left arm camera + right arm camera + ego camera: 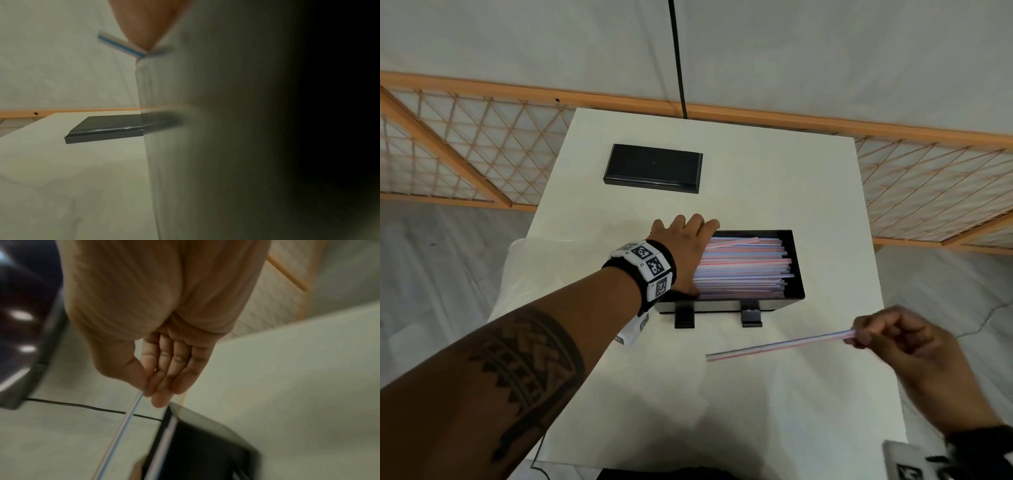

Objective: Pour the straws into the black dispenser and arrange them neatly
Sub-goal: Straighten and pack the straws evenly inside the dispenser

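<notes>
The black dispenser (796, 270) stands mid-table, open on top and filled with pink, blue and white straws (743, 267) lying lengthwise. My left hand (685, 246) rests over its left end, against the straw ends. In the left wrist view a fingertip (144, 29) touches a blue-striped straw end (121, 46) above the blurred dispenser wall (205, 146). My right hand (858, 337) pinches the right end of a few loose straws (774, 347), held in front of the dispenser and pointing left. In the right wrist view the thumb and fingers (147, 389) pinch those straws (123, 423) next to the dispenser (205, 447).
The black lid (654, 168) (107, 126) lies flat at the back of the white table (756, 411). A pale plastic sheet (517, 274) hangs off the table's left edge. A black cable (678, 58) runs down the wall behind, and wooden lattice screens (465, 147) stand at both sides.
</notes>
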